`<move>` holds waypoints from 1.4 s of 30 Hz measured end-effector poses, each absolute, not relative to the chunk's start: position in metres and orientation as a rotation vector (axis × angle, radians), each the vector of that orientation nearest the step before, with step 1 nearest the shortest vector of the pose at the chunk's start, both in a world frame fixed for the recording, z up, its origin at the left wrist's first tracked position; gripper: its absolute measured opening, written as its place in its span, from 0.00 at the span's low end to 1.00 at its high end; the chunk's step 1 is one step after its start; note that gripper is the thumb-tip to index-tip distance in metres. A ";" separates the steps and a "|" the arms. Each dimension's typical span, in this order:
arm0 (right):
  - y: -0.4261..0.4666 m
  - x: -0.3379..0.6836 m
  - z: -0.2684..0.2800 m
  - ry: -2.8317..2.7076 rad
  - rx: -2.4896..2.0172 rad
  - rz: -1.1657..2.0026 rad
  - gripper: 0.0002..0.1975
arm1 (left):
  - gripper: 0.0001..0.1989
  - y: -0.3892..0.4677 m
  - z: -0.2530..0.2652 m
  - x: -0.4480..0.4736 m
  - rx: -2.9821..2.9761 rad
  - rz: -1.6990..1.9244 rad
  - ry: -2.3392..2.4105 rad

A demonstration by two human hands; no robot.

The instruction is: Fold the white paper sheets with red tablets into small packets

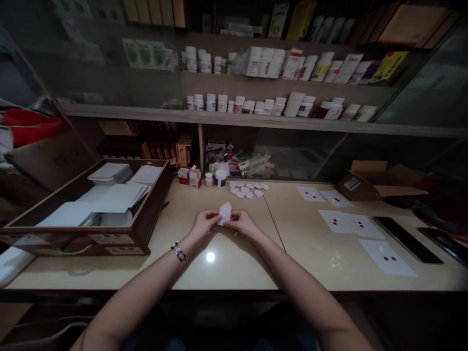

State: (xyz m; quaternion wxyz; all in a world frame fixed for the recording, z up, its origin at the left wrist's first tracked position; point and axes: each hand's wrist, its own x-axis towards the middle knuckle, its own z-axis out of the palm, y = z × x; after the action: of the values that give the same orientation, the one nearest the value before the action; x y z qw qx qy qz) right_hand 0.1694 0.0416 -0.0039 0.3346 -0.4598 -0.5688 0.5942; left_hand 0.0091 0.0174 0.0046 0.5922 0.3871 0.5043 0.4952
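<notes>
Between my two hands, just above the counter, is a small folded white paper packet. My left hand pinches its left edge, and a bracelet circles that wrist. At the packet's lower right, my right hand grips it between thumb and fingers. Behind the hands lies a cluster of similar folded paper packets. On the right side of the counter, several flat paper sheets each carry a few red and white pills.
A wooden drawer of white paper stands at left. Small boxes and white bottles line the counter's back. At right lie a black phone and an open carton. Medicine shelves rise behind.
</notes>
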 end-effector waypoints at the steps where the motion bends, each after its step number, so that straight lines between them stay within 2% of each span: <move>1: 0.041 0.169 -0.003 -1.486 -1.205 1.555 0.18 | 0.14 0.018 0.004 0.009 0.911 1.166 1.169; 11: 0.044 0.172 -0.006 -1.459 -1.233 1.610 0.15 | 0.07 0.021 -0.005 0.011 1.042 1.163 1.289; 19: 0.043 0.173 -0.002 -1.453 -1.244 1.670 0.13 | 0.14 0.017 0.000 0.008 1.045 1.055 1.249; 29: 0.044 0.171 -0.007 -1.317 -1.212 1.692 0.12 | 0.15 0.014 0.000 0.011 0.903 1.032 1.238; 42: 0.046 0.172 -0.008 -1.322 -1.264 1.559 0.18 | 0.11 0.015 0.001 0.012 0.840 1.027 1.213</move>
State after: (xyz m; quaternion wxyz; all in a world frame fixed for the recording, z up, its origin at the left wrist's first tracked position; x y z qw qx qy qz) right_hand 0.1715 0.0462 -0.0079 0.3608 -0.4905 -0.5130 0.6050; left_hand 0.0123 0.0150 0.0005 0.6225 0.3656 0.5282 0.4471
